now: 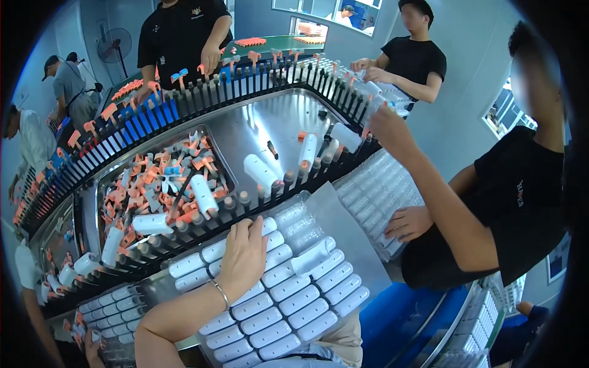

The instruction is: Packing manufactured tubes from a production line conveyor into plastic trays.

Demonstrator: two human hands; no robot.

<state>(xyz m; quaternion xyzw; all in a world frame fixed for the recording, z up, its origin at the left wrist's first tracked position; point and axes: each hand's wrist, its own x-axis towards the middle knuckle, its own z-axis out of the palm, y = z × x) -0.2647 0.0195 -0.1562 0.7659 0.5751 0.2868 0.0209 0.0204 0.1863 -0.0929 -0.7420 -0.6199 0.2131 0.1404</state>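
My left hand (244,251), a bracelet at its wrist, reaches palm down over a clear plastic tray (300,222). Its fingers bend down on a white plastic shell in the upper rows, mostly hidden beneath the hand. Rows of rounded white shells (297,299) fill much of this tray, while pockets at its top right hold none. One loose white shell (314,257) lies askew across the others. My right hand is out of the picture.
Beyond the tray runs a black rack of upright pegs (211,211), some carrying white shells (203,194). Inside it, a metal bin (230,178) contains orange and grey parts (162,184). A co-worker's arm (454,214) reaches in from the right; another person's hand (93,345) shows at lower left.
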